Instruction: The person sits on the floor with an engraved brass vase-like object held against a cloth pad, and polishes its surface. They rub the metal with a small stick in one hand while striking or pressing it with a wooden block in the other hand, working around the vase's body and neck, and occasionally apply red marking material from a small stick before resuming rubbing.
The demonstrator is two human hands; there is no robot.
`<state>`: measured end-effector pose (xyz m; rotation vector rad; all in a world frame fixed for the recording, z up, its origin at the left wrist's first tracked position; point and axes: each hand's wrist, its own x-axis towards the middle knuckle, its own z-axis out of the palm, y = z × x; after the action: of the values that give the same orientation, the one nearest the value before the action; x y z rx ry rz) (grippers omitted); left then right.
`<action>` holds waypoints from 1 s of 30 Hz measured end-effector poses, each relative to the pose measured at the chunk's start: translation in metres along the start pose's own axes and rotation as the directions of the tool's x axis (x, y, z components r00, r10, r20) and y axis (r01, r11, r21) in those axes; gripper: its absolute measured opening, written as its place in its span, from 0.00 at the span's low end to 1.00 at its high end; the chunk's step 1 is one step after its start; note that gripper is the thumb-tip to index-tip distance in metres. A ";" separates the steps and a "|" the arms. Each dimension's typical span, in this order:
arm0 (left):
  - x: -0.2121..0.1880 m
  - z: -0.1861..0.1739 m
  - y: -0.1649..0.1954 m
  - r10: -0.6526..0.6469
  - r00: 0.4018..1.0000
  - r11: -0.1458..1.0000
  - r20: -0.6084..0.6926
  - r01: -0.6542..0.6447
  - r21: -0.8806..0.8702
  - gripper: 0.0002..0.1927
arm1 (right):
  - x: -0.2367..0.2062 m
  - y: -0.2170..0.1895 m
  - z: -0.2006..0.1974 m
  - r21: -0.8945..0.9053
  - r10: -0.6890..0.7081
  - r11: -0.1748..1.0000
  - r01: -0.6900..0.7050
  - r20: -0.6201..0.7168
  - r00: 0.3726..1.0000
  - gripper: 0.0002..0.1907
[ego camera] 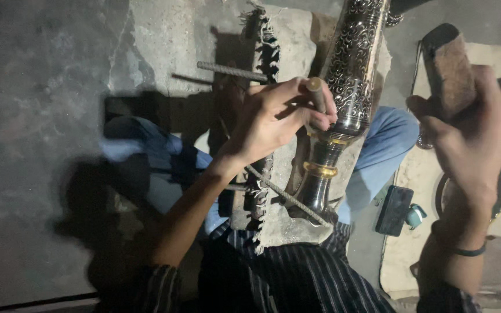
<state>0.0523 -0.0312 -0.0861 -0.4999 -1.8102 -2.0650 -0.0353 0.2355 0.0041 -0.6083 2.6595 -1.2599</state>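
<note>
Punch [315, 93] in L hand [273, 124], mallet [450, 69] in R hand [474, 133]

Silver scrollwork vase [352, 64], gold bands; blue jeans [387, 145]

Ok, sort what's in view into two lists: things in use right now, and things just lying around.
In use:
- engraved metal vessel, lying across the lap
- thin punch, pinched in the left hand with its tip against the vessel
- wooden block, gripped in the raised right hand

Lying about:
- dark phone on the floor
- small teal object beside the phone
- threaded rod on the cloth
</note>
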 end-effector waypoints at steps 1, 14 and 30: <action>0.000 0.000 0.000 -0.016 1.000 1.000 0.005 0.016 -0.018 0.09 | 0.002 -0.002 -0.002 0.074 -0.029 0.997 0.028 0.010 1.000 0.19; 0.010 0.002 -0.009 0.036 0.983 0.990 0.182 -0.060 0.130 0.17 | 0.038 -0.046 -0.014 -0.009 -0.149 0.988 0.155 0.245 0.958 0.23; 0.001 0.007 -0.010 0.001 0.994 0.982 0.106 -0.021 0.190 0.10 | 0.054 -0.052 -0.017 -0.100 -0.177 0.970 0.221 0.332 0.927 0.22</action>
<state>0.0475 -0.0230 -0.0933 -0.5730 -2.0358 -1.8637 -0.0734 0.1958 0.0568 -1.0325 2.4694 -0.9281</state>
